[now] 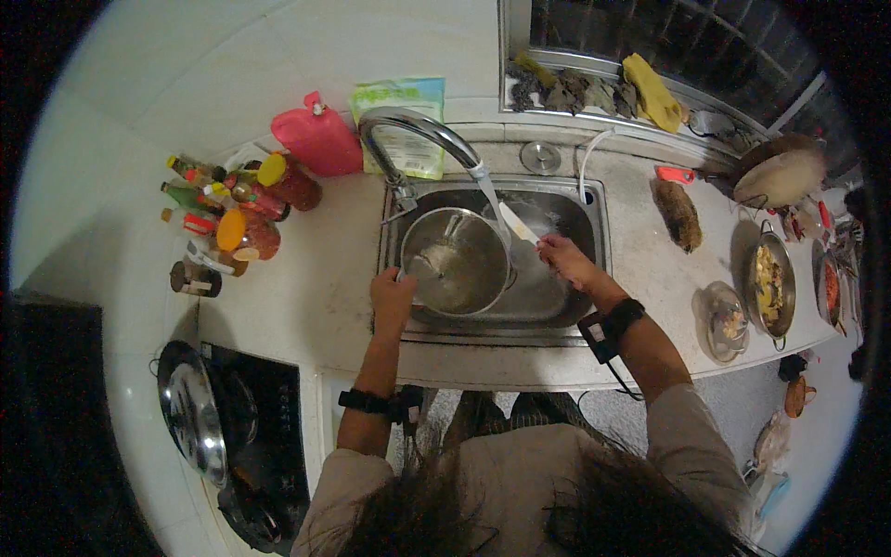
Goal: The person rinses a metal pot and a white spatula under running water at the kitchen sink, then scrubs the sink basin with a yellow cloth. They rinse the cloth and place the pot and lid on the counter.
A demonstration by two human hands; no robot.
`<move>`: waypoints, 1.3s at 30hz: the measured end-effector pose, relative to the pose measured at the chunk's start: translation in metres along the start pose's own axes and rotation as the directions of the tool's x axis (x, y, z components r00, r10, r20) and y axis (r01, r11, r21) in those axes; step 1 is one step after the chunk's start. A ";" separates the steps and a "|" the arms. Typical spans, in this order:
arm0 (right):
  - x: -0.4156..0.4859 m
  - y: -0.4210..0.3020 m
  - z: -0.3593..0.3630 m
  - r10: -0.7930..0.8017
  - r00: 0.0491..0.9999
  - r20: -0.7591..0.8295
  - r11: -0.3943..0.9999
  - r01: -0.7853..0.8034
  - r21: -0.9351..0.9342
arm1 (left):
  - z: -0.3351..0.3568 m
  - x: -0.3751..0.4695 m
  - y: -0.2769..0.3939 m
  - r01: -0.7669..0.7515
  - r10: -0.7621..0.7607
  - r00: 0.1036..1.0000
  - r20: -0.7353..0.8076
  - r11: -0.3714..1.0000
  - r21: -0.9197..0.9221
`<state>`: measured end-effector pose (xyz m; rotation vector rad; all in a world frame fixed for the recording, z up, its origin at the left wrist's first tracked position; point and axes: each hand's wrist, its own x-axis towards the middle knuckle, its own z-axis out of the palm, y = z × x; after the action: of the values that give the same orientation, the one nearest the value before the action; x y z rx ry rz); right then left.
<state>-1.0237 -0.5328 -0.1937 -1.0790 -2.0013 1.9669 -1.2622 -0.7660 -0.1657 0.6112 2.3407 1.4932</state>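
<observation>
My left hand (393, 296) grips the left edge of a round metal pot (487, 306), which sits tilted over the left part of the stainless steel sink (550, 317). Cloudy water stands in the pot, and reflections hide its bottom. In my right hand (565, 260) is a white flat-bladed utensil (516, 224), with its blade pointing up and left towards the tap's stream. Whether it is a spatula or a knife cannot be told. Water runs from the curved chrome faucet (424, 124) between the pot's right rim and the utensil.
Sauce bottles and jars (248, 234) crowd the counter's left side, near a pink jug (320, 136). On the right lie a brown scrubber (677, 217), a pan of yellow food (770, 285) and a covered glass bowl (724, 324). A lidded wok (191, 414) rests on the cooktop (289, 418).
</observation>
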 end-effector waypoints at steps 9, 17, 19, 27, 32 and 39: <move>0.037 -0.006 0.027 0.135 0.965 -0.224 0.990 -0.140 -0.008 | -0.004 -0.008 0.021 -0.020 0.020 1.000 0.012 0.998 0.067; 0.020 -0.010 -0.006 0.337 0.939 -0.074 0.866 -0.277 0.417 | 0.016 -0.009 0.020 0.276 -0.239 0.878 0.415 0.961 -0.032; 0.015 -0.024 -0.010 0.310 0.946 -0.091 0.849 -0.232 0.475 | 0.025 -0.011 0.024 0.326 -0.295 0.815 0.499 0.945 0.027; -0.006 -0.059 -0.047 0.292 0.902 -0.318 0.950 -0.234 0.208 | 0.078 -0.052 0.019 0.703 -0.298 0.652 0.698 0.582 -0.408; -0.005 -0.077 -0.056 0.011 0.931 -0.366 0.962 -0.110 -0.249 | 0.112 -0.059 -0.002 0.838 -0.360 0.517 0.777 0.397 -0.374; -0.011 -0.074 -0.060 0.233 0.899 -0.371 0.972 -0.204 0.117 | 0.113 -0.048 -0.008 0.822 -0.353 0.503 0.789 0.477 -0.310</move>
<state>-1.0112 -0.4818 -0.1139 -1.5877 -1.6477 1.7325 -1.1696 -0.7049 -0.2186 -0.0288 1.1131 1.2957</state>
